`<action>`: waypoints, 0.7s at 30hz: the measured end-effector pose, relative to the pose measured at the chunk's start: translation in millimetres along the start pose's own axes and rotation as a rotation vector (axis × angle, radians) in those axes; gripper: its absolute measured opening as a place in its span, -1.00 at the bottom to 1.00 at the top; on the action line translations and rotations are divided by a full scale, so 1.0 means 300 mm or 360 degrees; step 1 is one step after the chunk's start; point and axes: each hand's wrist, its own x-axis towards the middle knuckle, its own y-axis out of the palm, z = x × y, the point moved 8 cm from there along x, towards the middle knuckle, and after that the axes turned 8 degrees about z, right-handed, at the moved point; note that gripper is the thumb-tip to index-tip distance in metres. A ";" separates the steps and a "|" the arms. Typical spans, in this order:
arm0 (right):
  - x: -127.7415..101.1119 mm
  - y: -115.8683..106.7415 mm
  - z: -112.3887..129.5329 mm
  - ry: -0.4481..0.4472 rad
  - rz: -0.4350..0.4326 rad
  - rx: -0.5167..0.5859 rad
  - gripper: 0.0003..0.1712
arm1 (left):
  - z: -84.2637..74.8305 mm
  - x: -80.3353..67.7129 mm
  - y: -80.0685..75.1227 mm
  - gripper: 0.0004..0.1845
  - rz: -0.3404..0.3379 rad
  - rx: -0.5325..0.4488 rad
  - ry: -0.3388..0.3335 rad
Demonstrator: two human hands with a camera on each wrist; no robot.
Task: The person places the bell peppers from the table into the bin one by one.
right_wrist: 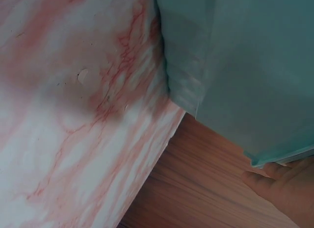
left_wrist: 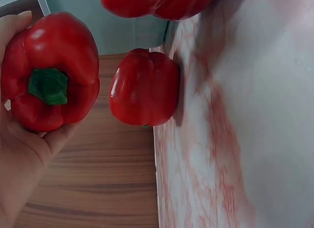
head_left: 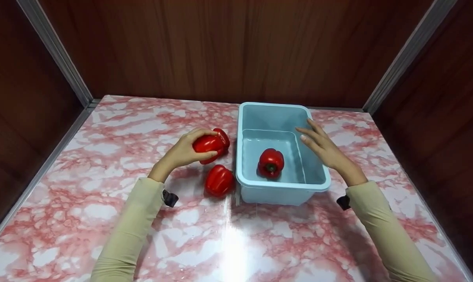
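Pepper (head_left: 205, 144) in curled left fingers (head_left: 203, 132), gap to bin's rim (head_left: 239, 145); spread right fingers (head_left: 313, 134) by opposite rim (head_left: 327, 178)

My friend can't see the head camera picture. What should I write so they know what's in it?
A person's left hand grips a red pepper beside a pale blue bin with another pepper inside. The right hand is by the bin's right rim. Two more red peppers lie on a pink-and-white marbled table.
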 end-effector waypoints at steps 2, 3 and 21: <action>0.001 -0.001 -0.002 0.0011 -0.0008 -0.0004 -0.44 | -0.001 0.002 -0.003 -0.38 -0.0001 -0.0005 -0.0017; 0.001 -0.001 -0.003 0.0017 -0.0013 -0.0008 -0.44 | -0.002 0.003 -0.004 -0.38 -0.0001 -0.0013 -0.0023; -0.001 0.002 0.004 0.0005 -0.0018 0.0031 -0.44 | -0.027 0.032 -0.010 -0.42 -0.0012 0.0002 0.0025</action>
